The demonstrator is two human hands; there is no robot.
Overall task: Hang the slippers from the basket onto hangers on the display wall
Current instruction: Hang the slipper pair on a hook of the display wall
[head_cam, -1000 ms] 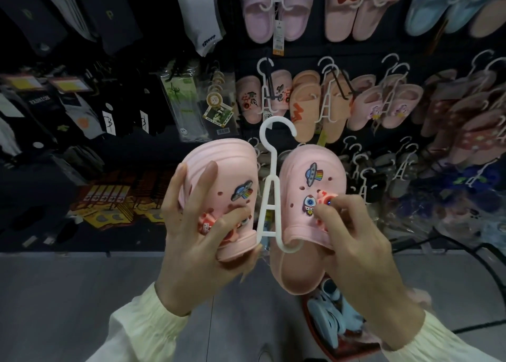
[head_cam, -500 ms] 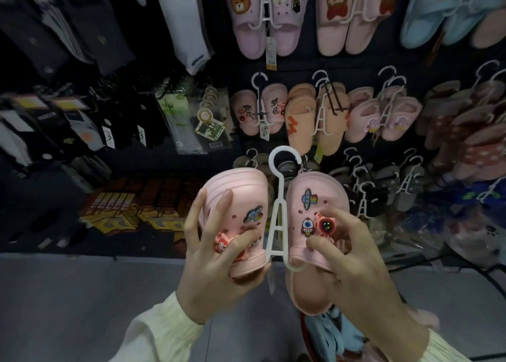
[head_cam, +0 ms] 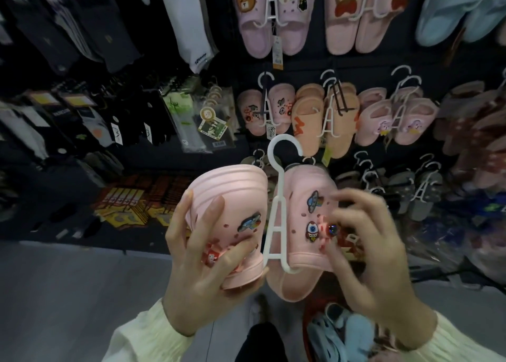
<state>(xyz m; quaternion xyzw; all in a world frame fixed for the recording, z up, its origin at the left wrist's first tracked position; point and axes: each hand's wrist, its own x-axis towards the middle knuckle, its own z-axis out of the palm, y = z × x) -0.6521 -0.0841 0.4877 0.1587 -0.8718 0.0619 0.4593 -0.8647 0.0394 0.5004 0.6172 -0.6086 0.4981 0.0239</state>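
Two pink clog slippers with cartoon charms hang on one white plastic hanger [head_cam: 278, 214], held up in front of the display wall [head_cam: 306, 68]. My left hand [head_cam: 208, 255] grips the left slipper [head_cam: 232, 194] round its toe end. My right hand [head_cam: 367, 241] is blurred, its curled fingers at the charms on the right slipper [head_cam: 304, 200]; whether they pinch a charm is unclear. The hanger's hook points up, level with the lowest rows of hung slippers. Below, the red basket [head_cam: 309, 326] holds light blue slippers [head_cam: 342, 334].
The wall carries rows of pink, orange and blue slippers on white hangers, with empty white hangers [head_cam: 367, 175] and dark sandals low on the right. Socks and packaged goods [head_cam: 191, 120] hang on the left. Grey floor [head_cam: 68, 293] lies below.
The slipper pair on its hanger has risen slightly against the wall. My right hand's fingers have shifted across the right slipper's charms and are now motion-blurred. My left hand keeps its hold.
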